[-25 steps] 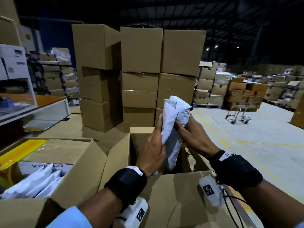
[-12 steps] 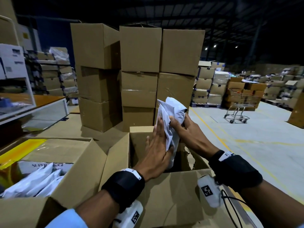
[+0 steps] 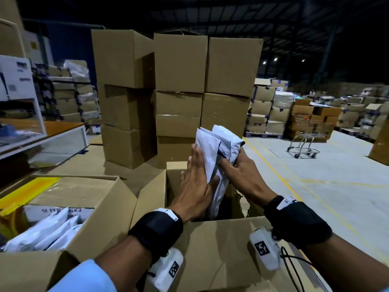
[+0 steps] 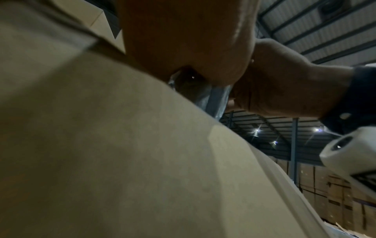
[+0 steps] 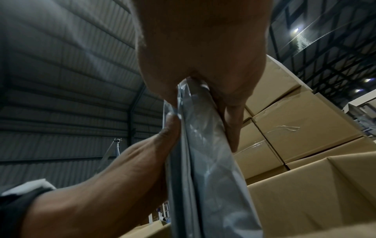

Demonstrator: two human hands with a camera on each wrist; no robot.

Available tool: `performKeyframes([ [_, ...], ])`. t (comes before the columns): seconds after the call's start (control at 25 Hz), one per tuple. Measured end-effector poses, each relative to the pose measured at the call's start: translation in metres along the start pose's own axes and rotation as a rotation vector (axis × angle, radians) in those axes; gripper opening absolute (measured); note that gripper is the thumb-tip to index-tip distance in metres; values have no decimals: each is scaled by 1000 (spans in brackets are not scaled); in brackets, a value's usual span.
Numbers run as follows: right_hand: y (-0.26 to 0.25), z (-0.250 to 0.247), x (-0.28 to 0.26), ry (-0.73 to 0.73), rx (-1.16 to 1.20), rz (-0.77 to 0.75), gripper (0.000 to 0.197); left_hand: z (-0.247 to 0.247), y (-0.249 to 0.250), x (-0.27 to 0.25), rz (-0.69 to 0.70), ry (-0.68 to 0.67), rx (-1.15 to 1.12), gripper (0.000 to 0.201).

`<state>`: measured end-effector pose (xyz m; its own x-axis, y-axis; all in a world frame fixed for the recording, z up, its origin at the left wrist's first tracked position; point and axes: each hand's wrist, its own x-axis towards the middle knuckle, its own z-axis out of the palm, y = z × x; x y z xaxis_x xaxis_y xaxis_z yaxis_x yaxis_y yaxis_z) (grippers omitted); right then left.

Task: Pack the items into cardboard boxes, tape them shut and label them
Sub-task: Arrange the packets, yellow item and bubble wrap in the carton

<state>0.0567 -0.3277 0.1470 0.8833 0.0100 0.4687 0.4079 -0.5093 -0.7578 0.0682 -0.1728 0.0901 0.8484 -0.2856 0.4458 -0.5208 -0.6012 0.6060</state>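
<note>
A bundle of white and grey plastic mailer packets (image 3: 216,148) stands upright over the open cardboard box (image 3: 221,239) in front of me, its lower end inside the opening. My left hand (image 3: 195,182) lies flat along the bundle's left face, fingers straight, thumb across the near edge. My right hand (image 3: 240,171) grips the bundle from the right with curled fingers. The right wrist view shows the packets (image 5: 205,161) squeezed between the right hand (image 5: 203,48) and the left hand (image 5: 122,169). In the left wrist view a box flap (image 4: 101,145) fills most of the picture.
A second open box (image 3: 101,218) at my left holds more white packets (image 3: 48,232). Stacked cardboard boxes (image 3: 179,81) stand right behind the open box. A table (image 3: 52,131) is at the left. A shopping trolley (image 3: 305,142) stands on the concrete floor at right.
The bundle has come down a little toward the box opening. My left hand has gone from wrapping the packets to lying flat against them with straight fingers. The right hand keeps its grip.
</note>
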Motion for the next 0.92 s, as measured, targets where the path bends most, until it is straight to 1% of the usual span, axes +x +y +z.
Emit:
performKeyframes([
  [0.16, 1, 4, -5, -23, -1, -22, 30, 0, 1, 1, 20, -66, 88, 109],
  [0.2, 2, 5, -5, -42, 2, -20, 31, 2, 1, 1, 21, -82, 111, 114],
  [0.28, 5, 6, -7, -101, 43, -3, 42, 3, -2, 1, 32, -85, 114, 120],
  [0.32, 7, 7, -7, -135, 96, 13, 48, 3, -5, 2, 42, -67, 97, 118],
  [0.4, 8, 7, -8, -218, 211, 24, 54, 3, -10, 2, 54, -40, 58, 109],
  [0.48, 7, 5, -8, -274, 258, 22, 62, 3, -10, -1, 59, -45, 53, 98],
  [0.56, 9, 6, -7, -279, 231, 2, 77, 3, -5, -4, 58, -62, 75, 94],
  [0.64, 12, 9, -5, -241, 201, -24, 90, 4, -1, -5, 49, -73, 118, 92],
  [0.68, 13, 10, -4, -215, 187, -28, 90, 4, 2, -6, 45, -77, 149, 92],
  [0.8, 12, 12, -5, -147, 158, -5, 80, 4, 6, -7, 28, -93, 227, 91],
  [0.88, 10, 11, -5, -105, 183, 11, 73, 4, 9, -7, 41, -82, 225, 93],
  [0.92, 10, 10, -4, -84, 215, -6, 69, 4, 11, -8, 54, -76, 211, 95],
])
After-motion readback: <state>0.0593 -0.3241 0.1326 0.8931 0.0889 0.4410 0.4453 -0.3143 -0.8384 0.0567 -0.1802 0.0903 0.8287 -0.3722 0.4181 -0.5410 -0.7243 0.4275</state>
